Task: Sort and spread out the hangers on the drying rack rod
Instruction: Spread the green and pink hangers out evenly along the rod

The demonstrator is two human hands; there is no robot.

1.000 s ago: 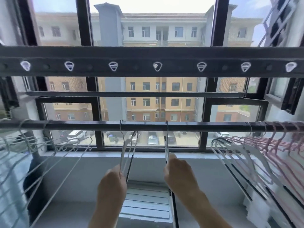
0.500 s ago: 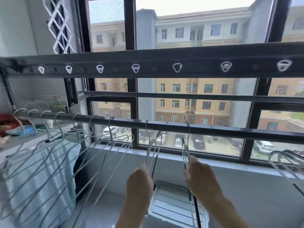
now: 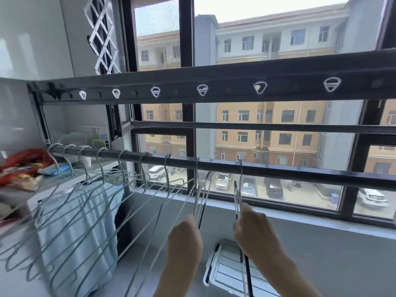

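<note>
At lower centre, the left hand (image 3: 185, 239) clutches one white wire hanger (image 3: 200, 211) on the dark metal rod (image 3: 278, 169); the right hand (image 3: 250, 230) clutches the neighbouring hanger (image 3: 237, 200). The white plastic box (image 3: 227, 269) beneath hides its contents.

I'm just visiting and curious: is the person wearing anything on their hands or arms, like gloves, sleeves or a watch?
Nothing shows. The left hand and right hand are bare, with no gloves or rings visible. Both forearms are bare down to the picture's lower edge, with no sleeves, watch or bands in view.
</note>
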